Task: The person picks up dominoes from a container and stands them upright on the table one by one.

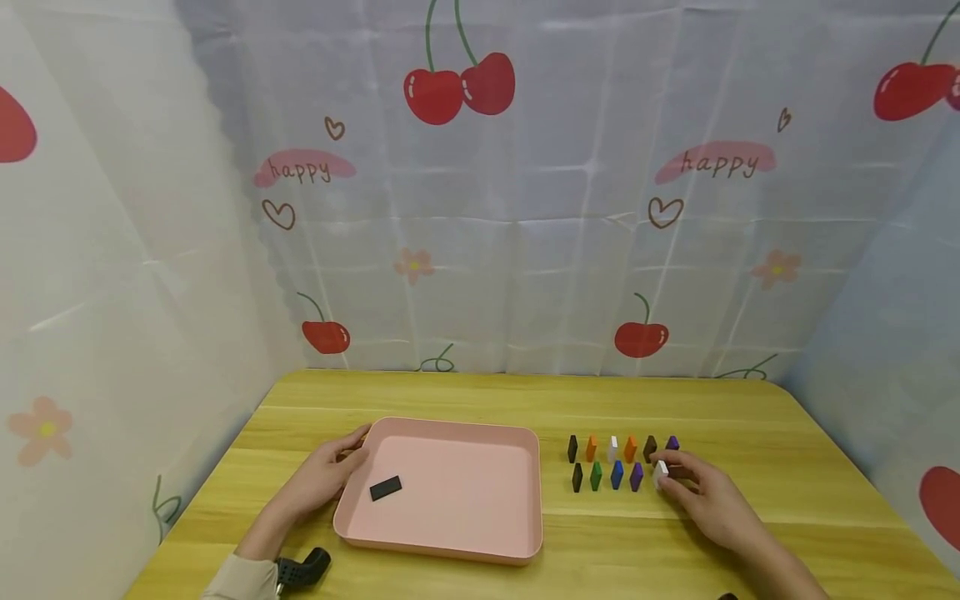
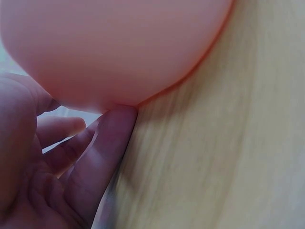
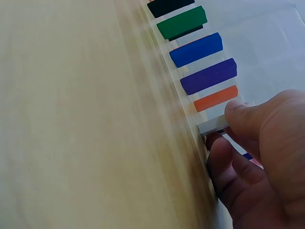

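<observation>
My right hand point(image 1: 708, 498) pinches a white domino block point(image 1: 660, 473) between thumb and fingertips at the right end of the near row. In the right wrist view, the same white block point(image 3: 213, 125) shows as a thin edge-on slab, partly hidden by the fingers; whether it touches the table I cannot tell. A pink tray point(image 1: 457, 550) sits left of the rows, with a black domino block point(image 1: 386, 488) lying flat inside. My left hand point(image 1: 318, 477) rests against the tray's left wall, fingers extended; the left wrist view shows fingertips point(image 2: 121, 114) touching the tray's outside.
Two rows of upright coloured domino blocks stand right of the tray, including a green one point(image 1: 596, 476), a blue one point(image 1: 617, 474) and an orange one point(image 1: 592, 447). A black curved object point(image 1: 306, 568) is by the left wrist. Printed curtains surround the wooden table point(image 1: 637, 558).
</observation>
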Demonstrator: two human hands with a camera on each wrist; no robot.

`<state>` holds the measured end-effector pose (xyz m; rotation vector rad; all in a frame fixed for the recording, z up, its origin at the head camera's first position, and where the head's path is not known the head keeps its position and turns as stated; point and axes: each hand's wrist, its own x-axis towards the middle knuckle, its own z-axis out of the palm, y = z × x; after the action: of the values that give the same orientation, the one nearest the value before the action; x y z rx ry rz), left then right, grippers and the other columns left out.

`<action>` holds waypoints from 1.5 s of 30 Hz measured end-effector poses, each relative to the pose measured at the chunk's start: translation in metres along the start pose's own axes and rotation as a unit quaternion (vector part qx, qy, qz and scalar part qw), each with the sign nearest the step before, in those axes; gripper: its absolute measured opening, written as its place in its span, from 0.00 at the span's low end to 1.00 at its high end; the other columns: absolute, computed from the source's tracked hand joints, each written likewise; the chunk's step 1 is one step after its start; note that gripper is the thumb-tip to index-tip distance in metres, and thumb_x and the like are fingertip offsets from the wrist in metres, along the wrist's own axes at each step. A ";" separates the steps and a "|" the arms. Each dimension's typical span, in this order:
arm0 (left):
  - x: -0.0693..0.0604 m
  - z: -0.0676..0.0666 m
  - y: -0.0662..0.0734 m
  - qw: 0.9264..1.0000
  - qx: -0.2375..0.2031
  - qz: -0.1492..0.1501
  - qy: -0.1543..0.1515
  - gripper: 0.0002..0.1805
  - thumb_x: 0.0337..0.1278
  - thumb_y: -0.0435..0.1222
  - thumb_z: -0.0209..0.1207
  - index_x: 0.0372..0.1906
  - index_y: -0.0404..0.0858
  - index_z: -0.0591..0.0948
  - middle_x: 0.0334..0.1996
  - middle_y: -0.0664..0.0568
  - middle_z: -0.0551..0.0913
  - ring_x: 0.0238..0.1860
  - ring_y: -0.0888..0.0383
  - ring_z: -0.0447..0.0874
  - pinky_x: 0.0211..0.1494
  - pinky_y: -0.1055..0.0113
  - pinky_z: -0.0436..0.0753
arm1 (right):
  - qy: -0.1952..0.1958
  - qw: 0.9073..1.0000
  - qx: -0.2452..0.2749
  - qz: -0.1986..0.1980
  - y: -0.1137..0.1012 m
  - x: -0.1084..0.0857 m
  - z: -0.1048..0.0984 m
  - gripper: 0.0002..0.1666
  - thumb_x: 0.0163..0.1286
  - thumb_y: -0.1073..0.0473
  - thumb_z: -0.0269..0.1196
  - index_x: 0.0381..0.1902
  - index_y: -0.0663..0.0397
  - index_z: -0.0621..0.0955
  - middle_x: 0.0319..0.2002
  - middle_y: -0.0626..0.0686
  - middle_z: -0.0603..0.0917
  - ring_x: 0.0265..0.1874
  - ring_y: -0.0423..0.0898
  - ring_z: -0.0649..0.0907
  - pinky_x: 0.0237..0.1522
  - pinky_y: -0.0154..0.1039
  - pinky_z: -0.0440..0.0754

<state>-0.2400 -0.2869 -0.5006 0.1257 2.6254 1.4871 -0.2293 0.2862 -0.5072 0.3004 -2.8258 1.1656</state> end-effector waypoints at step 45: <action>0.000 -0.001 0.000 1.000 0.018 0.005 -0.005 0.31 0.81 0.49 0.50 0.81 0.45 0.63 0.78 0.41 0.66 0.74 0.43 0.70 0.64 0.63 0.79 | 0.041 0.994 0.042 -0.095 -0.061 0.008 -0.001 0.15 0.74 0.55 0.67 0.56 0.48 0.84 0.43 0.46 0.83 0.37 0.38 0.79 0.33 0.34 0.80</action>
<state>-0.2398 -0.2875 -0.5001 0.1500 2.6487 1.4392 -0.2249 0.2432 -0.4631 0.5018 -2.6167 1.2262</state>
